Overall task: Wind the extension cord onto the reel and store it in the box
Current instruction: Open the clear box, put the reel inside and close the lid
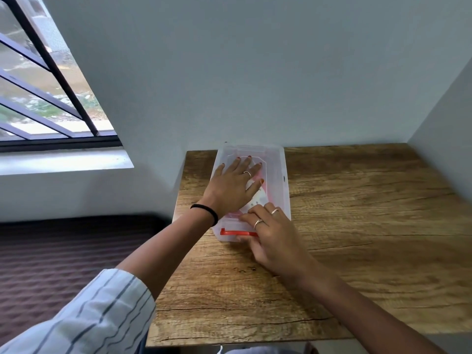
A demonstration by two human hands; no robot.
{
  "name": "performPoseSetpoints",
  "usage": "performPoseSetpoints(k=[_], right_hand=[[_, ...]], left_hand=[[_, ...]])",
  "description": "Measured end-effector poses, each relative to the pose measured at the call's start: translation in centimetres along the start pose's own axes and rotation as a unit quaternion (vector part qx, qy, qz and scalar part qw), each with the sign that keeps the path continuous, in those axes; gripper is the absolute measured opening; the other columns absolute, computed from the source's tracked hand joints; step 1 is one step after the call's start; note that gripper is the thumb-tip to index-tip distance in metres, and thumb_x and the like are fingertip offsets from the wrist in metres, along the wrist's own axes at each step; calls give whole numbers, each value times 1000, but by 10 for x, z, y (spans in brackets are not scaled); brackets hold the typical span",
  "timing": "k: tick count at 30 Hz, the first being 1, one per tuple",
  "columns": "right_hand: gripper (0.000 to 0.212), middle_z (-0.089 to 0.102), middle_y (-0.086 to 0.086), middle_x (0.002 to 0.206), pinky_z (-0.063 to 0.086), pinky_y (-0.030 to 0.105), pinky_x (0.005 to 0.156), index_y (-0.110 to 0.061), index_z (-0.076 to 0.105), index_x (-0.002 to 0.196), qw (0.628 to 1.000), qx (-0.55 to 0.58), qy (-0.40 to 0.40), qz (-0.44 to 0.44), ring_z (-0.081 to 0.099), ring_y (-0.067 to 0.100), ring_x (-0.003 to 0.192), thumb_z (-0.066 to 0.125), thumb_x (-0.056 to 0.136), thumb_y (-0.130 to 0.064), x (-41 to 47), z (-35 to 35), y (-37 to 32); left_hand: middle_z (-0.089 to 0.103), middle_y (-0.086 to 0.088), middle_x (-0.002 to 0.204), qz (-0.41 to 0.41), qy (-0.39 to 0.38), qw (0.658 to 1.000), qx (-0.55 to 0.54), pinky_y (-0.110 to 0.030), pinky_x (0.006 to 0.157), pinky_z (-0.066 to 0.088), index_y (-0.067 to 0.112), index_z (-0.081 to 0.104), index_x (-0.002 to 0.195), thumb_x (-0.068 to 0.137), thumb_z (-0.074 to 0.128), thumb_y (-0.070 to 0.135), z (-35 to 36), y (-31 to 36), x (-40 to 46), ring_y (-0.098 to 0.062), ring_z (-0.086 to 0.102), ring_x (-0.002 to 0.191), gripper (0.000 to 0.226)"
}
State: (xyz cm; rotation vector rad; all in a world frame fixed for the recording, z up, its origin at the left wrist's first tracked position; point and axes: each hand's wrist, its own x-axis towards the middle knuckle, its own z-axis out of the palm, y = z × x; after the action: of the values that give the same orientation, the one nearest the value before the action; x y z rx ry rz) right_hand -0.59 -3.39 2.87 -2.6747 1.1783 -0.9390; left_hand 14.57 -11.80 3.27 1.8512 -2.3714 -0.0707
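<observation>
A clear plastic box (277, 172) with its lid on stands at the back left of the wooden table (357, 226). A red latch (229, 232) runs along its near end. Through the lid a red and white reel (255, 198) shows faintly; the cord itself cannot be made out. My left hand (229, 186) lies flat on the lid with fingers spread. My right hand (268, 231) is at the near end, its fingers on the lid's edge and its thumb below by the red latch.
The table sits in a corner, with a wall (255, 72) close behind the box and another on the right. Left of the table are a dark patterned mattress (63, 251) and a barred window (51, 98).
</observation>
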Motion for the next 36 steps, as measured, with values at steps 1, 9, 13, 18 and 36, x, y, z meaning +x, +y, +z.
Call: performPoseSetpoints(k=[1, 9, 13, 18, 36], right_hand=[[13, 66, 4, 86, 54, 33, 68, -11, 70, 95, 997, 49, 32, 48, 59, 18, 79, 70, 82, -12, 6, -1, 3], [16, 64, 4, 78, 49, 30, 66, -6, 68, 82, 983, 128, 37, 129, 57, 15, 73, 58, 93, -14, 18, -12, 37], [16, 58, 5, 92, 43, 29, 77, -6, 67, 90, 986, 97, 34, 135, 54, 20, 86, 56, 93, -16, 45, -6, 52], [26, 56, 13, 116, 43, 41, 91, -5, 61, 113, 991, -1, 1, 133, 55, 32, 107, 58, 90, -17, 92, 3, 81], [35, 55, 8, 74, 36, 27, 58, -7, 56, 74, 887, 140, -222, 379, 51, 17, 64, 63, 87, -39, 208, 22, 155]], left_hand=[[5, 6, 161, 1, -3, 1000, 1, -46, 119, 5, 32, 10, 152, 100, 16, 52, 0, 1, -1, -16, 0, 148, 57], [4, 6, 161, -1, -9, 1000, -15, -46, 120, 4, 31, 10, 152, 100, 17, 51, -1, 3, -2, -16, -2, 148, 57], [12, 5, 161, -19, 20, 999, -37, -43, 120, 9, 28, 20, 151, 100, 24, 48, -4, 2, 2, -15, 5, 148, 55], [17, 3, 160, -60, 40, 996, -46, -43, 118, 6, 27, 26, 150, 100, 23, 49, -7, 2, 9, -14, 8, 148, 54], [8, -5, 161, -151, 48, 973, -168, -43, 117, 24, 18, 12, 152, 86, 41, 69, -7, -37, 38, -24, 13, 147, 89]])
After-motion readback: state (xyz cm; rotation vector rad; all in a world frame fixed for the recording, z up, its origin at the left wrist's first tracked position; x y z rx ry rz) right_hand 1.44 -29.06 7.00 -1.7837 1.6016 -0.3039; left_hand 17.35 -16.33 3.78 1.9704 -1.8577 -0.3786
